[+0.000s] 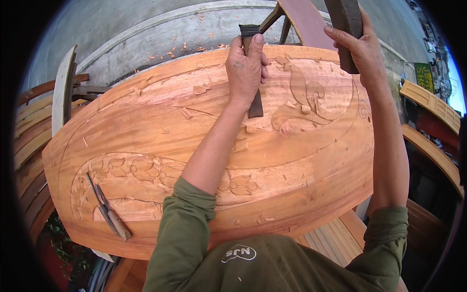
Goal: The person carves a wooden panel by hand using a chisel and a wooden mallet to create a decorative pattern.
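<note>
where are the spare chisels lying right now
In the head view, the spare chisels lie on the lower left of the carved wooden panel, beside the leaf carving, left of the person's left sleeve.

A person in an olive-green long-sleeved shirt, seen from above the shoulders.

Both soft cotton sleeves are pushed up and bunched in thick folds just below the elbows, leaving the forearms bare. The left hand (pixel 245 68) carries a small dark mark on its back, near the knuckles; the right hand (pixel 362 51) is unmarked and wears no ring or glove. A white oval emblem sits on the shirt's chest, and pale flecks of wood dust cling to the fabric.
</note>
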Available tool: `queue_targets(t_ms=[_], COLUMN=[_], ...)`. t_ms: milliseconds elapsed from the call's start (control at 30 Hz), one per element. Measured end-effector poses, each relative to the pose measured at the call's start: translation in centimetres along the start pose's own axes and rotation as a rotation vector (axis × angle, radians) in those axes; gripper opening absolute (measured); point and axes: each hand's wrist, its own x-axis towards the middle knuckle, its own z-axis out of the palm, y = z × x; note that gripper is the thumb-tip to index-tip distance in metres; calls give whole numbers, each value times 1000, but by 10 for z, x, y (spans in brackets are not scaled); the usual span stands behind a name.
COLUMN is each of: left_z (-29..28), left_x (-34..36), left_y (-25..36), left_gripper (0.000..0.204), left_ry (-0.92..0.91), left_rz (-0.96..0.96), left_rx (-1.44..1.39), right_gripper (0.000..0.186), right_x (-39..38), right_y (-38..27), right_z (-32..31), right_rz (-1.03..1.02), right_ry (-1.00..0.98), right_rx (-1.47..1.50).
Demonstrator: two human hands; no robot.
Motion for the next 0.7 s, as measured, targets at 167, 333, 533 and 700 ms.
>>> queue_targets(t_ms=[167, 333, 533, 700], left_z=[2, 9, 1, 12], left_x=[-1, -5, -10, -12], left_y=[-1, -6, -5, -4], left_gripper=[41, 40, 40, 40], left_ry=[-44, -86, -106, -182], left_rz=[-40, -90, -127, -107], left_rx=[104, 74, 87, 55], right_gripper=[90, 95, 93, 95], right_x=[24, 48, 32, 31], right_y=[-21, 11, -23, 20], right_z=[24, -8, 16, -7], right_rz=[109, -125, 109, -196], right_ry=[-401, -414, -511, -375], right_rx=[-281, -387, -358, -350])
